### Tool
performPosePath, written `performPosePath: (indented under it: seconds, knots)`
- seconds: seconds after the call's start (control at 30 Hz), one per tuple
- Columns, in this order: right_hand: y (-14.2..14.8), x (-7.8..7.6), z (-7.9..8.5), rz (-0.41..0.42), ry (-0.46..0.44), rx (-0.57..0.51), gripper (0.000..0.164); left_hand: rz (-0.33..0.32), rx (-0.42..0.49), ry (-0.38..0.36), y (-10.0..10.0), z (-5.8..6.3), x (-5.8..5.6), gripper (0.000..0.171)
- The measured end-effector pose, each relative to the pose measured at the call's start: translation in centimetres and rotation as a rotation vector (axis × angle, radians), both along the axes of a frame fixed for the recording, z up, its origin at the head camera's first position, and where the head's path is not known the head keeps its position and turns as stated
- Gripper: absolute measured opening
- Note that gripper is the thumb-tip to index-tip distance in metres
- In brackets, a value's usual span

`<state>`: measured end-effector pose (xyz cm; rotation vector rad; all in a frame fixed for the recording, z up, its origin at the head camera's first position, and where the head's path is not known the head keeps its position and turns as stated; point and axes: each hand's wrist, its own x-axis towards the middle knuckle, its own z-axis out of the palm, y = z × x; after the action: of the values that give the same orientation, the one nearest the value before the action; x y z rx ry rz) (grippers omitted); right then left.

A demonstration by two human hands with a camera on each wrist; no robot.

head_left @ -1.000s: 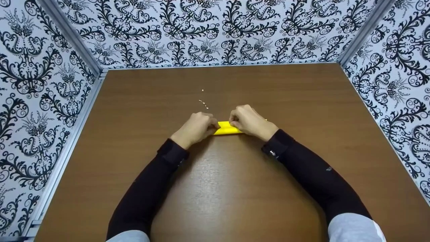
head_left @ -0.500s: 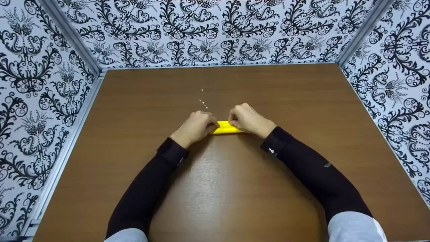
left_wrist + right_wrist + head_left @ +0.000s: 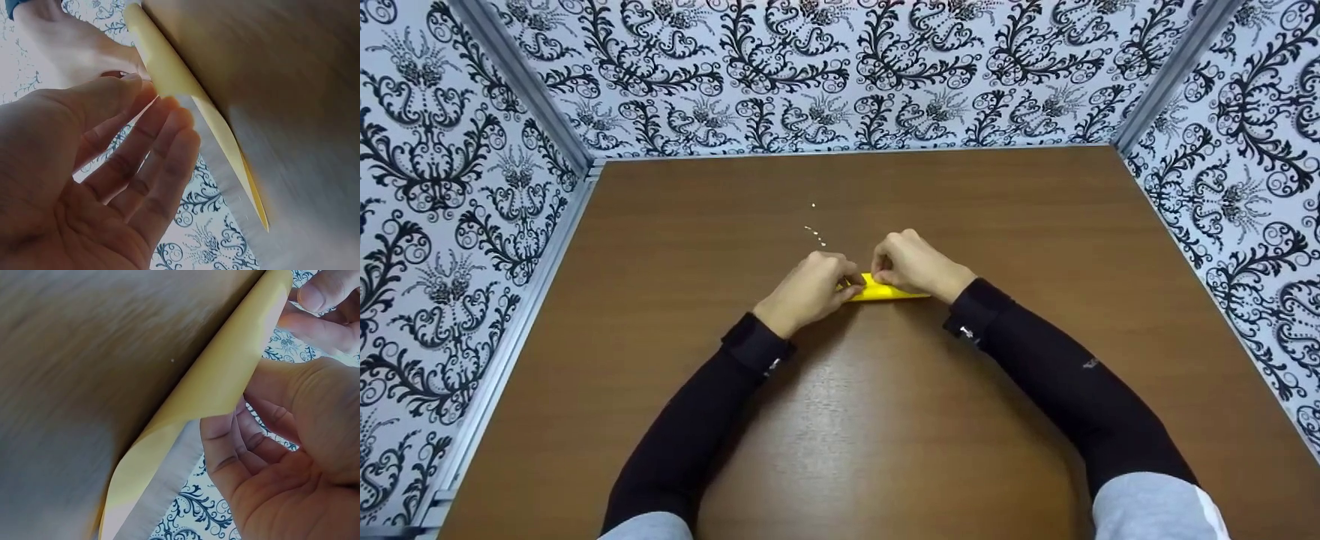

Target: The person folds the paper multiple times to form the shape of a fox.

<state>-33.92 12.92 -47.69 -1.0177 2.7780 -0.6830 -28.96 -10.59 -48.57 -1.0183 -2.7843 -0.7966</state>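
Note:
A strip of yellow paper (image 3: 885, 292), folded or rolled over lengthwise, lies crosswise near the middle of the wooden table. My left hand (image 3: 812, 289) is at its left part; in the left wrist view the thumb and index fingertip meet at the edge of the yellow paper (image 3: 174, 67), the other fingers loosely bent. To the right, my right hand (image 3: 919, 264) pinches the far edge between thumb and fingers. Its wrist view shows the yellow paper (image 3: 219, 377) curling over, with a raised loose flap toward one end.
Several small white bits (image 3: 817, 236) lie on the table (image 3: 720, 202) beyond the hands. Patterned wall panels (image 3: 825, 75) with grey metal edging stand at the back and both sides.
My left hand has shifted slightly to the right along the yellow paper, closer to the right hand, and its fingers have loosened a little. The right hand stays nearly in place.

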Motion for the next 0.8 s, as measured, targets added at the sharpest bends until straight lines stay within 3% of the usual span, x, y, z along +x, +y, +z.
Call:
performPosePath:
  seconds: [0.3, 0.8]
  knots:
    - [0.2, -0.1, 0.2, 0.000, -0.043, -0.009, 0.009, -0.029, -0.003, 0.002, 1.5, 0.0, -0.6, 0.006]
    - [0.3, -0.7, 0.0, -0.031, -0.043, 0.022, 0.005, 0.027, -0.032, -0.149, 2.5, 0.2, -1.2, 0.010]
